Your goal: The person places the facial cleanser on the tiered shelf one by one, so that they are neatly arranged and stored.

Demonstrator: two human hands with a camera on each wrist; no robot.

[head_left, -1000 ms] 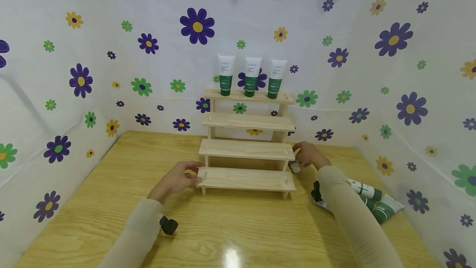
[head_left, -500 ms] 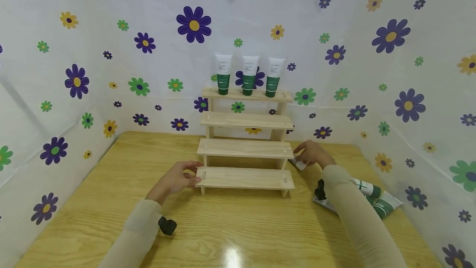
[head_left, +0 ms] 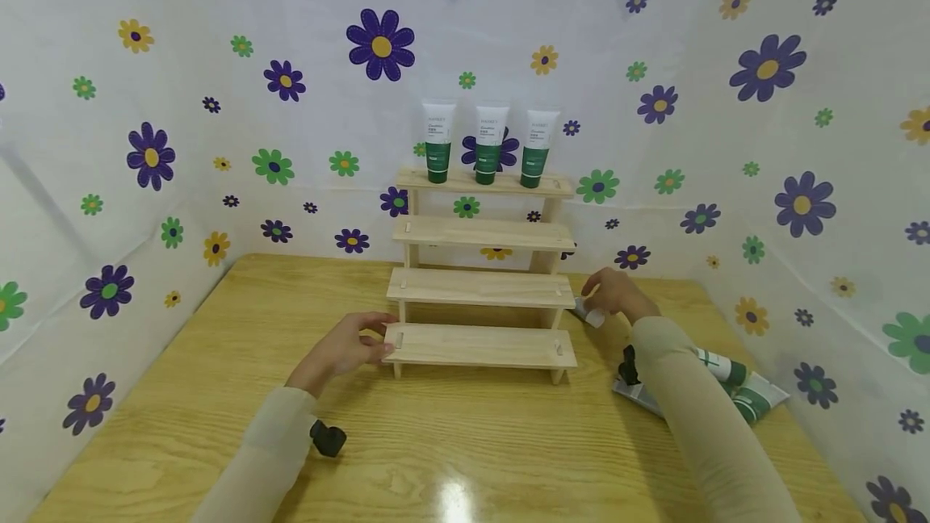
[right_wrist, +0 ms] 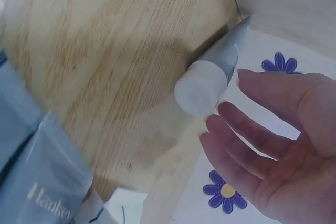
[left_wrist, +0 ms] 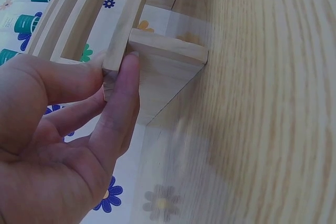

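Observation:
A pale wooden four-step display stand (head_left: 479,287) stands on the table. My left hand (head_left: 354,344) pinches the left end of its lowest shelf (left_wrist: 126,30), thumb on one side and fingers on the other. My right hand (head_left: 616,295) is just right of the stand with its fingers spread apart. Close to those fingertips a grey tube with a white cap (right_wrist: 202,88) lies on the table, its flat end towards the stand. The right hand (right_wrist: 283,150) does not grip it. Three white-and-green tubes (head_left: 488,148) stand cap down on the top shelf.
Several more tubes (head_left: 756,398) lie in a pile on the right side of the table, partly hidden by the right sleeve (head_left: 690,402). Flower-printed white sheets (head_left: 312,103) close off the back and sides of the wooden table (head_left: 465,442).
The grey tube beside the stand has shifted slightly to the right, and my right hand has moved right and away from the stand. The left hand keeps its hold on the lowest shelf.

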